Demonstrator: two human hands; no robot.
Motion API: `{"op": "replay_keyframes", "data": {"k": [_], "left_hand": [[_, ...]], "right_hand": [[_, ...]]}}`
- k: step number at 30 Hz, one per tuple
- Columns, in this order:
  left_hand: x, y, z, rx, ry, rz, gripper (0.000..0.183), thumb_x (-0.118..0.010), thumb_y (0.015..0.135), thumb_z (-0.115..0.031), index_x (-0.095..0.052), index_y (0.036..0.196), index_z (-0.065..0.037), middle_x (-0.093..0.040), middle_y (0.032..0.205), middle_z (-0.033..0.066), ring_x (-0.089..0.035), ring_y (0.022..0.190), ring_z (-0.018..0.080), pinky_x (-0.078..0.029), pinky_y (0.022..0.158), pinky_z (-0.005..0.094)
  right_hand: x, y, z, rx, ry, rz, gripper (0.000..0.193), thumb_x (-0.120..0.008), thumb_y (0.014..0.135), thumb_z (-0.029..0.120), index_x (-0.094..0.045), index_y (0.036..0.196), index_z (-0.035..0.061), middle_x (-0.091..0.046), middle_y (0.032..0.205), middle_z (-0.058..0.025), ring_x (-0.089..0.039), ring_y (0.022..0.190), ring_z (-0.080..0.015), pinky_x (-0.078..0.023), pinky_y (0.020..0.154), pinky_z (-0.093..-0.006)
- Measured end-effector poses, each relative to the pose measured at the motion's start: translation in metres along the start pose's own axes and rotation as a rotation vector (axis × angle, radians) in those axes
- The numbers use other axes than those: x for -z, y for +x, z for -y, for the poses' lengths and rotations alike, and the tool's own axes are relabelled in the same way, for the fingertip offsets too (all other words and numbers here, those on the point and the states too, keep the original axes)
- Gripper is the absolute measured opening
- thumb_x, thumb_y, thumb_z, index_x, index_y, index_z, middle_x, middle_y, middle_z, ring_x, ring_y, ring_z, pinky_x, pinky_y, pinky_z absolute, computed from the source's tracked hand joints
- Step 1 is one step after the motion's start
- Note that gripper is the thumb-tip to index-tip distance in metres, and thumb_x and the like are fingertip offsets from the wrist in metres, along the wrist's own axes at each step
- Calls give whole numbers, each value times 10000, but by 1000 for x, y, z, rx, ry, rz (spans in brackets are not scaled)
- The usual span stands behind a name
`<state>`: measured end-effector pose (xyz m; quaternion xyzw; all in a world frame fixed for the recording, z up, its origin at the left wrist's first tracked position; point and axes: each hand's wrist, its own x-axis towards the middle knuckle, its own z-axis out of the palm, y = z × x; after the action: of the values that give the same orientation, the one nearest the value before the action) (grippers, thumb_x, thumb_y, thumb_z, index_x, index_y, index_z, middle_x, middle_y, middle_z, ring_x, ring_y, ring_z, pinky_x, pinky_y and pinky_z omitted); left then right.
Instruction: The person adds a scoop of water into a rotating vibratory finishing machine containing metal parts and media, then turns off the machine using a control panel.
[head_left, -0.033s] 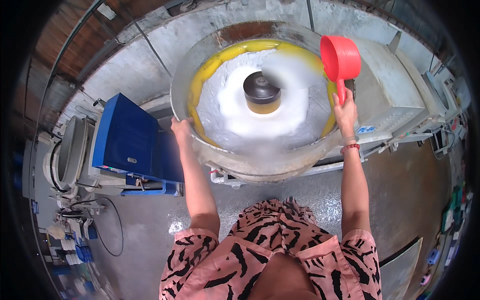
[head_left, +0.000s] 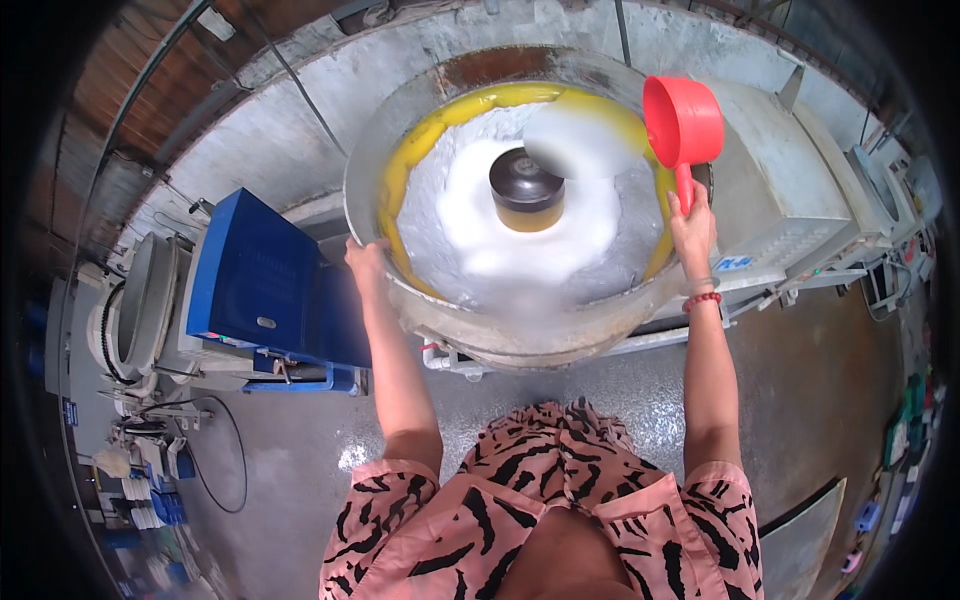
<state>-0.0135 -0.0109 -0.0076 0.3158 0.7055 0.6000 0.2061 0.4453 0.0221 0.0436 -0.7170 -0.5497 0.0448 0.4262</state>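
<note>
In my right hand (head_left: 692, 232) is the handle of a red plastic dipper (head_left: 698, 120), its round cup raised over the right rim of a large round machine tub (head_left: 420, 320). My left hand (head_left: 367, 258) grips the tub's left rim. Inside, a yellow lining (head_left: 402, 165) rings the wall, and grey, wet-looking material (head_left: 430, 235) lies around white foam or liquid (head_left: 470, 225). A dark-topped round hub (head_left: 526, 177) stands in the middle. Blurred patches hide part of the tub's far right inside and its near edge.
A blue control box (head_left: 255, 275) stands left of the tub, with another round machine (head_left: 145, 310) beyond it. To the right is a pale machine housing (head_left: 770, 180). A black cable (head_left: 243, 460) loops on the floor at left; a flat board (head_left: 805, 530) lies at lower right.
</note>
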Motion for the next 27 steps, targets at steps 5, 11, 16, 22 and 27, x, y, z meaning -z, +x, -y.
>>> {"op": "replay_keyframes", "data": {"k": [5, 11, 16, 22, 27], "left_hand": [[5, -6, -13, 22, 8, 11, 452, -572, 571, 5, -500, 1007, 102, -590, 882, 205, -578, 798, 269, -444, 731, 336], [4, -6, -13, 6, 13, 17, 439, -595, 574, 20, -492, 989, 122, -594, 875, 200, -578, 778, 255, -447, 720, 319], [7, -3, -8, 51, 8, 3, 455, -596, 592, -1, -480, 1016, 115, -531, 986, 220, -559, 826, 278, -451, 733, 347], [8, 5, 3, 35, 50, 5, 482, -592, 599, -29, -470, 1045, 107, -504, 997, 234, -545, 856, 297, -441, 763, 351], [6, -3, -8, 36, 46, 14, 490, -591, 593, -32, -468, 1046, 110, -498, 994, 243, -541, 844, 305, -437, 771, 347]], "right_hand": [[-4, 0, -4, -29, -31, 13, 406, -550, 774, 322, -452, 1110, 116, -596, 804, -205, -569, 764, -381, -433, 652, -448], [-1, -4, 0, 2, 43, -53, 419, -561, 772, 311, -439, 1126, 123, -591, 877, -204, -554, 818, -396, -428, 698, -435], [2, -6, 6, -25, 172, -79, 435, -596, 758, 275, -383, 1055, 39, -569, 903, -204, -567, 829, -357, -414, 749, -389], [1, -5, 6, -9, 184, -99, 429, -601, 755, 271, -383, 1033, 27, -563, 911, -202, -566, 815, -351, -413, 738, -391], [2, -4, 5, -40, 163, -76, 418, -594, 761, 261, -382, 1036, 30, -559, 912, -212, -562, 814, -356, -410, 734, -397]]}}
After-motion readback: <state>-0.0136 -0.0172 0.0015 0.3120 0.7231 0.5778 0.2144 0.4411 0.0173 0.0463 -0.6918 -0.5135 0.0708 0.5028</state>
